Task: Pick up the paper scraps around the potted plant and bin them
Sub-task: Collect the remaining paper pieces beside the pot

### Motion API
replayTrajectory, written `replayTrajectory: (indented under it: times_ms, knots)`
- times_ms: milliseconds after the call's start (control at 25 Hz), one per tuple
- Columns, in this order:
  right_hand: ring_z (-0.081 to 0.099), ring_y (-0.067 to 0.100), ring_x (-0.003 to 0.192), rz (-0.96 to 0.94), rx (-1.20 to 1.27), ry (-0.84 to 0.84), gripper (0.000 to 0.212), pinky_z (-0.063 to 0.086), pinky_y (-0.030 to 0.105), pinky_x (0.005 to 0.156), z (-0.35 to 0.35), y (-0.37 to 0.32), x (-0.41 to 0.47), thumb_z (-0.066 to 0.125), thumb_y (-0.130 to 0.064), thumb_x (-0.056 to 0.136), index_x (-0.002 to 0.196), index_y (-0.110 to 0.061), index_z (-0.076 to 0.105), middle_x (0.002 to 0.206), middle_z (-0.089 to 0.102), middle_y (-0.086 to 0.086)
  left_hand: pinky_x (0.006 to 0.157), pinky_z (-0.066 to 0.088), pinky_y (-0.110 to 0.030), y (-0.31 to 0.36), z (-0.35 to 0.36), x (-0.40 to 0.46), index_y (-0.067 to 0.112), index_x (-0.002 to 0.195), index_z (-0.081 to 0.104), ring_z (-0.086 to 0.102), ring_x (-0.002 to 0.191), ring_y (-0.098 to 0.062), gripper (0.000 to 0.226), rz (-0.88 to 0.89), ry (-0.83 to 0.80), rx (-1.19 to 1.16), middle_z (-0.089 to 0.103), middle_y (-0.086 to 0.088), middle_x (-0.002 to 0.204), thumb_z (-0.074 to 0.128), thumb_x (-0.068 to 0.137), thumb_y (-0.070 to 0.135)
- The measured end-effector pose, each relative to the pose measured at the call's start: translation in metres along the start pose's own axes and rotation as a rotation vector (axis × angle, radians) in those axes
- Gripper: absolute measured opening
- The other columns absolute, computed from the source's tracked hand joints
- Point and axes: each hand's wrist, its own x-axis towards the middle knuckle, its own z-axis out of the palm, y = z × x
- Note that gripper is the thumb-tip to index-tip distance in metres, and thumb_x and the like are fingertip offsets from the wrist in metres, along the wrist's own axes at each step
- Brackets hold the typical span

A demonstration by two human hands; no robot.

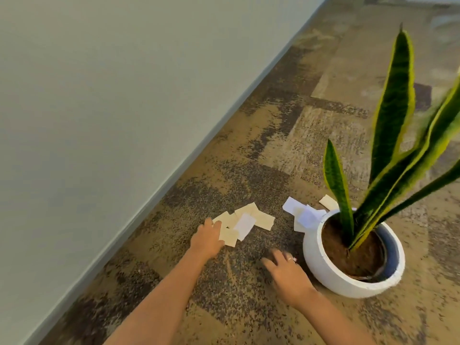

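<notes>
With the left grip (207, 236) spread flat on the cream paper scraps (245, 224) and the right grip (286, 267) empty, scraps beyond it against the white round pot (323, 265) risked being missed.

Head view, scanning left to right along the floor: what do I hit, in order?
wall → left hand → cream and white scrap pile → right hand → white pot with the plant

The pot (323, 265) is white, its soil (348, 255) reddish brown, the leaves (395, 100) dark green with yellow edges and faint banding, the scraps (245, 221) cream and white, the carpet (249, 150) mottled tan and dark grey in blocks, the wall (99, 83) pale grey-green.
</notes>
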Motion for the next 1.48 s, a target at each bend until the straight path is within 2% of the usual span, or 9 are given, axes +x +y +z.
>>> replayTrajectory:
  times_ms: [120,200,480,640,800,1000,1200,1360,1480]
  knots:
    - [-0.001,0.042,0.145,0.082,0.015,-0.151,0.074,0.029,0.053,0.113,0.023,0.002,0.010,0.048,-0.001,0.092,0.150,-0.030,0.013,0.160,-0.009,0.007,0.097,0.044,-0.047,-0.003,0.004,0.017,0.016,0.143,0.028,0.034,0.130,-0.033,0.064,-0.001,-0.002,-0.002,0.025,-0.010,0.148,0.059,0.090,0.034]
    - [-0.005,0.042,0.145,0.112,0.027,-0.189,0.080,0.031,0.053,0.112,0.032,0.004,0.014,0.052,0.002,0.090,0.150,-0.032,0.011,0.160,-0.014,0.006,0.099,0.043,-0.048,-0.006,0.007,0.025,0.016,0.145,0.025,0.033,0.131,-0.033,0.071,0.014,-0.020,-0.024,0.025,-0.010,0.148,0.062,0.088,0.036]
    - [0.012,0.046,0.139,0.150,-0.004,-0.164,0.078,0.040,0.053,0.105,0.030,0.002,0.026,0.063,-0.008,0.085,0.145,-0.033,0.020,0.156,0.001,0.007,0.102,0.039,-0.047,-0.006,0.019,0.040,0.013,0.144,0.022,0.030,0.130,-0.034,0.083,0.000,-0.044,-0.029,0.031,-0.014,0.142,0.070,0.081,0.037]
    - [0.023,0.042,0.135,0.170,-0.048,-0.141,0.059,0.039,0.052,0.104,0.018,-0.004,0.036,0.060,-0.005,0.087,0.137,-0.024,0.034,0.146,0.018,0.012,0.099,0.040,-0.048,-0.008,0.022,0.041,0.015,0.133,0.033,0.042,0.123,-0.032,0.067,0.021,-0.046,-0.128,0.047,-0.009,0.134,0.071,0.081,0.030]
    - [0.026,0.041,0.133,0.174,-0.016,-0.167,0.053,0.043,0.049,0.100,0.005,-0.004,0.042,0.060,-0.003,0.086,0.133,-0.019,0.039,0.144,0.021,0.013,0.093,0.046,-0.046,-0.009,0.023,0.038,0.026,0.130,0.033,0.037,0.118,-0.030,0.061,0.109,-0.040,-0.117,0.033,-0.007,0.127,0.070,0.081,0.026]
    - [0.013,0.043,0.138,0.150,0.054,-0.188,0.060,0.048,0.045,0.097,0.007,-0.002,0.038,0.059,0.002,0.086,0.136,-0.021,0.036,0.151,0.006,0.013,0.099,0.041,-0.042,-0.004,0.020,0.040,0.021,0.117,0.046,0.031,0.118,-0.027,0.044,0.029,-0.070,-0.329,0.030,-0.004,0.125,0.068,0.082,0.038]
    - [0.011,0.041,0.138,0.108,0.054,-0.198,0.069,0.046,0.044,0.100,0.006,0.005,0.036,0.059,0.004,0.084,0.140,-0.025,0.031,0.152,0.004,0.012,0.096,0.044,-0.046,0.011,0.022,0.038,0.013,0.130,0.033,0.039,0.123,-0.036,0.069,-0.123,-0.030,-0.308,0.044,-0.014,0.132,0.075,0.077,0.029]
    - [0.010,0.040,0.139,0.099,0.075,-0.187,0.072,0.046,0.043,0.100,0.007,0.008,0.033,0.056,0.007,0.083,0.141,-0.028,0.031,0.154,0.003,0.010,0.092,0.050,-0.042,0.010,0.027,0.032,0.012,0.123,0.051,0.056,0.115,-0.030,0.052,-0.147,-0.060,-0.266,0.062,-0.009,0.124,0.071,0.080,0.032]
    - [0.010,0.041,0.140,0.102,0.071,-0.182,0.073,0.048,0.042,0.098,0.010,0.008,0.032,0.055,0.008,0.083,0.141,-0.029,0.030,0.154,0.003,0.010,0.091,0.051,-0.037,-0.001,0.032,0.023,0.012,0.122,0.061,0.060,0.113,-0.026,0.039,-0.128,-0.078,-0.435,0.065,-0.008,0.123,0.066,0.085,0.026]
